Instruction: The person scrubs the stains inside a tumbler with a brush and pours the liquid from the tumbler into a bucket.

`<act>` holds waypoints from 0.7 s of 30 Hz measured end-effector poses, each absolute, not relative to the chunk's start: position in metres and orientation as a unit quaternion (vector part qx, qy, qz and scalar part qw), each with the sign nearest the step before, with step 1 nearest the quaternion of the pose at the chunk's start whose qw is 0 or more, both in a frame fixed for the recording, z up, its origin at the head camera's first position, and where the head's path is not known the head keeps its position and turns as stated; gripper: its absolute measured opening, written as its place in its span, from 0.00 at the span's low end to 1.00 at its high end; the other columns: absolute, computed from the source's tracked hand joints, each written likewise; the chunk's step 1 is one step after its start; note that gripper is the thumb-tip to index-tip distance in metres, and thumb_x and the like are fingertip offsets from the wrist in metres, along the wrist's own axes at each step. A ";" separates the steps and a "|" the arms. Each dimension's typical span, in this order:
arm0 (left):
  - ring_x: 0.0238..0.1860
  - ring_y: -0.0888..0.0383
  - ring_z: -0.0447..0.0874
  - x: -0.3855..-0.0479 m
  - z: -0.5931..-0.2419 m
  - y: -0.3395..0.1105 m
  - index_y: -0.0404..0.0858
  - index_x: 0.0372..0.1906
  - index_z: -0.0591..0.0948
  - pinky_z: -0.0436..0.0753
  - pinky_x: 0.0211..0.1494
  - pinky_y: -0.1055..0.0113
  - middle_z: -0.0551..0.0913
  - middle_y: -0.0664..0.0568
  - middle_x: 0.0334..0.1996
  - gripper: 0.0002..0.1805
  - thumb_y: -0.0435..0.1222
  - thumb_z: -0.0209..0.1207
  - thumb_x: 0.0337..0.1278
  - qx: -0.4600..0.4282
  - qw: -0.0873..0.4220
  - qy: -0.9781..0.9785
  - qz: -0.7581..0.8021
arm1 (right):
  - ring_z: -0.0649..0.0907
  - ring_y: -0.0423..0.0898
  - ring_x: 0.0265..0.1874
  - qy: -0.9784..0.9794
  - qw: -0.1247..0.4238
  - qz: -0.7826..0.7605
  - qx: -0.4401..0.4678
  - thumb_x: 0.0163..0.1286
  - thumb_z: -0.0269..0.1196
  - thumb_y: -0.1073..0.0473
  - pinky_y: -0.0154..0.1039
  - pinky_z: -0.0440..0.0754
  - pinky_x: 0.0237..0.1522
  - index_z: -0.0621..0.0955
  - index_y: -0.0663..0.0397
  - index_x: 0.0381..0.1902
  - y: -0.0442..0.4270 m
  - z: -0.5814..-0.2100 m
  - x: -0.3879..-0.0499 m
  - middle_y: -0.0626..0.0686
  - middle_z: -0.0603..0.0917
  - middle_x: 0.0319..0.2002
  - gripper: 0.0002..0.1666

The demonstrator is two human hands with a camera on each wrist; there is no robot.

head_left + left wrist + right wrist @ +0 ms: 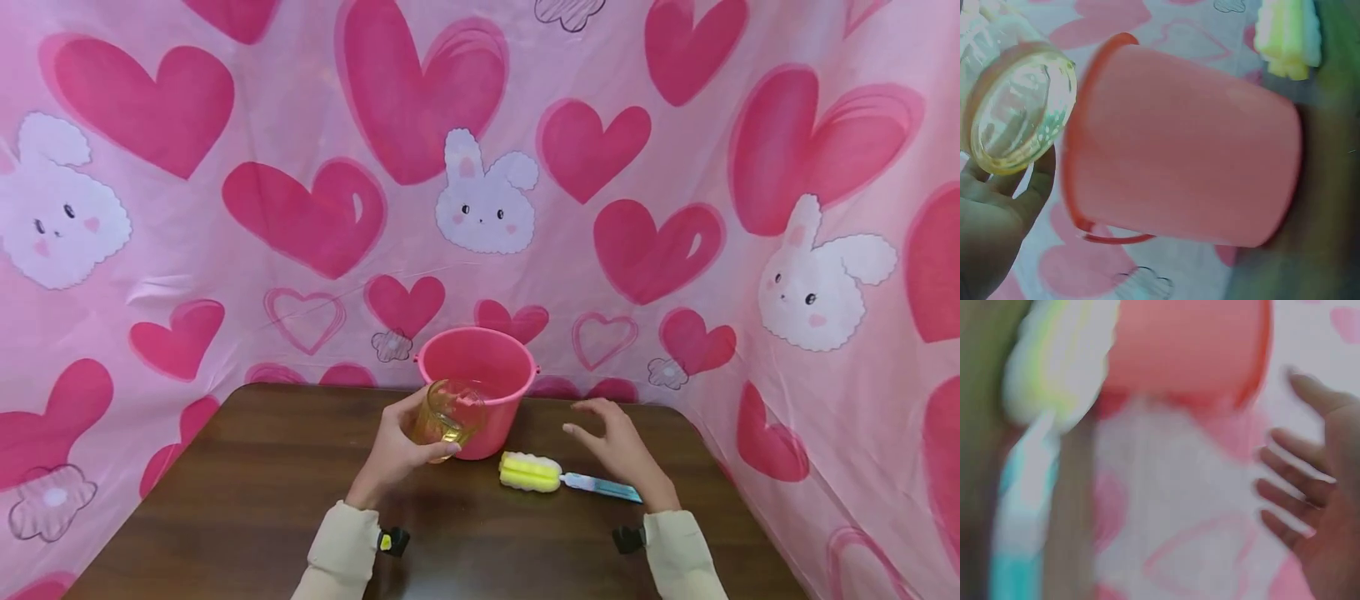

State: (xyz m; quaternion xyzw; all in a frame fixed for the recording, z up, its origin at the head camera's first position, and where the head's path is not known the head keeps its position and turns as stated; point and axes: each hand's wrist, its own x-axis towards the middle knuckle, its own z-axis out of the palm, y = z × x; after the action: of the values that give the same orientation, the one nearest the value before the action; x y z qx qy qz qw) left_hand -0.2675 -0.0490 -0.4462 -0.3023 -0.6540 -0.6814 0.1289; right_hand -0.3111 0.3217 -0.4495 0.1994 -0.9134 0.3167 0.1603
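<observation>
In the head view my left hand [397, 448] grips a yellowish clear glass [448, 417], held tilted in front of a pink bucket [495, 429]. The left wrist view shows the thick base of the glass [1019, 112] beside the bucket's rim, with fingers behind it. My right hand [622, 446] hovers with fingers spread, holding nothing. Just below and left of it, a sponge brush [529, 472] with a yellow and white head and a blue-white handle lies on the table. The right wrist view has the same brush [1060, 369] at left, blurred, apart from the hand [1329, 487].
The bucket stands near the back edge of a dark brown wooden table [262, 475]. Pink cloth [300, 108] printed with hearts and rabbits hangs behind the table and along its sides.
</observation>
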 end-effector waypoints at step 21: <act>0.59 0.50 0.80 -0.321 -0.375 -0.061 0.51 0.76 0.68 0.88 0.52 0.53 0.80 0.52 0.63 0.50 0.43 0.80 0.45 -0.218 0.190 -0.806 -0.516 | 0.82 0.44 0.38 -0.814 0.185 0.385 0.393 0.57 0.78 0.62 0.50 0.89 0.46 0.89 0.44 0.37 0.228 -0.433 -0.359 0.39 0.83 0.36 0.11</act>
State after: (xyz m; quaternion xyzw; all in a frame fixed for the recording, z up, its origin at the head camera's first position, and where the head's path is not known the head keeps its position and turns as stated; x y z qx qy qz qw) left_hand -0.3205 -0.0614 -0.3749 -0.2182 -0.8062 -0.5161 0.1898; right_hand -0.3590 0.2275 -0.4333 0.3925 -0.8145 0.3849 0.1854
